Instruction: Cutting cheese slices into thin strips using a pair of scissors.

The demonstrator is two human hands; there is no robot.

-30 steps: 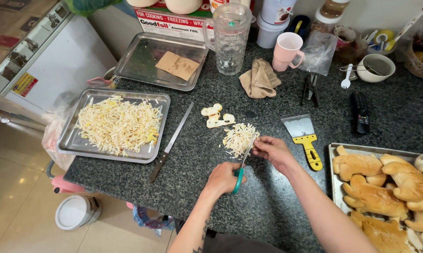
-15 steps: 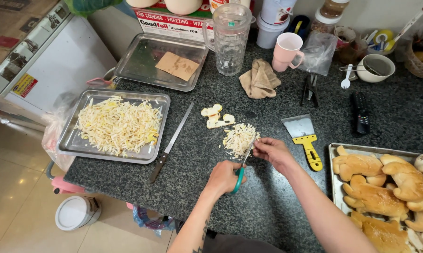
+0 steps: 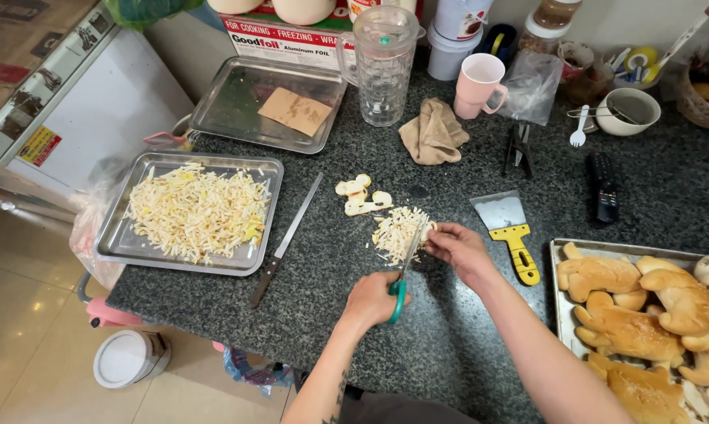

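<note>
- My left hand (image 3: 374,297) is closed round the green-handled scissors (image 3: 403,271) at lower centre; the blades point up into the pile of cut strips (image 3: 395,232).
- My right hand (image 3: 458,245) pinches a small pale piece (image 3: 427,231) at the blade tips, fingers nearly shut.
- I judge short snips best, with fingertips kept behind the blades.
- The yellow-handled scraper (image 3: 511,235) lies just right; the long knife (image 3: 285,239) lies left.
- Bare desk (image 3: 449,345) below gives room.
</note>
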